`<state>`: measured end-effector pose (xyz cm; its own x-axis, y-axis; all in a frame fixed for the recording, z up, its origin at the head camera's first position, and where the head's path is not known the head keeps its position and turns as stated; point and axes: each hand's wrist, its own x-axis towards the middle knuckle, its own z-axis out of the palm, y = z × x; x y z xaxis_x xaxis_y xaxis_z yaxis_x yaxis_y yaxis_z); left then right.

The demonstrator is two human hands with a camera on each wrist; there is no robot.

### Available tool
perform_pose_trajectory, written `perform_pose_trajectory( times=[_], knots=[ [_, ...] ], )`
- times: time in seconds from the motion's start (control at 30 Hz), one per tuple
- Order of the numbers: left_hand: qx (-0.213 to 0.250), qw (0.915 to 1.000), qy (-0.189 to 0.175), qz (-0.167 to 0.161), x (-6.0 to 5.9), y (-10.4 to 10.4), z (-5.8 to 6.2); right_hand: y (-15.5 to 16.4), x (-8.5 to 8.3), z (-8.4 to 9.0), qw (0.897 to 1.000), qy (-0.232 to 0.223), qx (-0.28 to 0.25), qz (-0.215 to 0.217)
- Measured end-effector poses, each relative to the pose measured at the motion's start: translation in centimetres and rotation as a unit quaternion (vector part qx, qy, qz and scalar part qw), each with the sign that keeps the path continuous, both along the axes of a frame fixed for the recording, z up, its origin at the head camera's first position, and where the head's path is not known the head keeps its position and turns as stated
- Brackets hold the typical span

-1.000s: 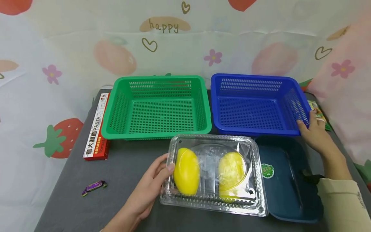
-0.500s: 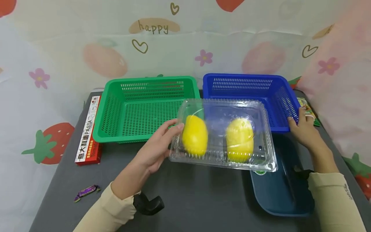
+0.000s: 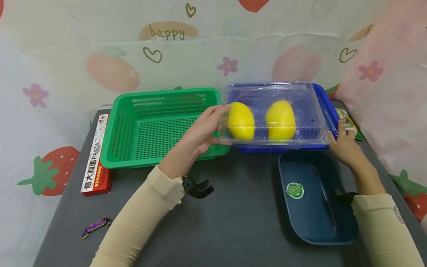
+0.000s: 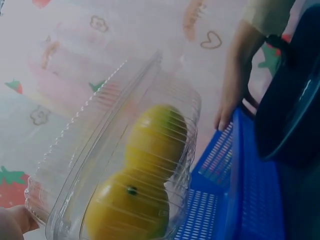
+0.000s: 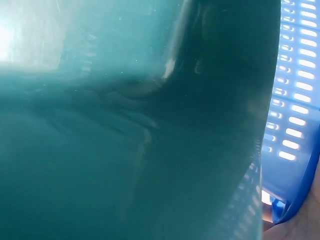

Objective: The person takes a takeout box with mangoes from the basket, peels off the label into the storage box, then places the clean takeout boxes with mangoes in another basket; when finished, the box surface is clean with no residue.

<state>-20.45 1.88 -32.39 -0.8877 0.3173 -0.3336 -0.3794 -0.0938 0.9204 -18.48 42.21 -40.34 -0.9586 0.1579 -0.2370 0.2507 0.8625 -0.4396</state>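
A dark grey tabletop stands against a pale cloth backdrop — printed with strawberries, peaches, flowers, hearts and the word "happy". The cloth wraps round both sides, evenly and softly lit.

Grey table: green basket, blue basket, tray, pasta box, candy.

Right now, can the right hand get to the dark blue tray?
Probably yes. The right hand rests on the blue basket just beyond the dark blue tray, and nothing lies between them.
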Motion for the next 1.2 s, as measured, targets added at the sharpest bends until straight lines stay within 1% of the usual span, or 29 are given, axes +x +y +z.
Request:
perform_pose_trajectory(
  times=[0.1, 0.23, 0.43, 0.53, 0.67, 0.73, 0.87, 0.97, 1.13, 1.2],
  knots=[
    [0.001, 1.0, 0.004, 0.002, -1.4, 2.0, -0.3, 0.2, 0.2, 0.1, 1.0, 0.006, 0.0, -0.004],
    [-0.005, 1.0, -0.002, 0.008, -2.9, 4.4, -0.8, 0.4, 0.3, 0.2, 1.0, 0.007, 0.003, 0.0],
    [-0.014, 0.9993, -0.018, 0.03, -4.6, 7.0, -1.7, 0.2, -0.2, 0.4, 1.0, -0.019, 0.005, 0.006],
    [-0.023, 0.9989, -0.021, 0.036, -5.5, 8.1, -2.1, 0.2, -0.2, 0.4, 1.0, -0.021, 0.01, 0.001],
    [-0.036, 0.9985, -0.018, 0.037, -6.7, 9.1, -3.0, 0.3, -0.1, 0.3, 1.0, 0.0, 0.016, -0.005],
    [-0.044, 0.9981, -0.023, 0.037, -7.2, 9.4, -3.5, 0.3, -0.1, 0.1, 1.0, 0.008, 0.015, -0.005],
    [-0.057, 0.9972, -0.037, 0.031, -7.8, 10.0, -4.3, 0.3, -0.2, -0.1, 1.0, 0.01, 0.01, -0.007],
    [-0.058, 0.9971, -0.044, 0.023, -7.9, 10.8, -4.8, 0.4, -0.2, -0.1, 1.0, 0.008, 0.009, -0.013],
    [-0.069, 0.9961, -0.048, 0.026, -8.1, 11.5, -5.6, 0.6, -0.2, -0.2, 1.0, 0.005, 0.005, -0.015],
    [-0.084, 0.995, -0.044, 0.03, -8.2, 11.7, -5.9, 0.6, -0.2, -0.2, 1.0, 0.004, 0.003, -0.014]
  ],
)
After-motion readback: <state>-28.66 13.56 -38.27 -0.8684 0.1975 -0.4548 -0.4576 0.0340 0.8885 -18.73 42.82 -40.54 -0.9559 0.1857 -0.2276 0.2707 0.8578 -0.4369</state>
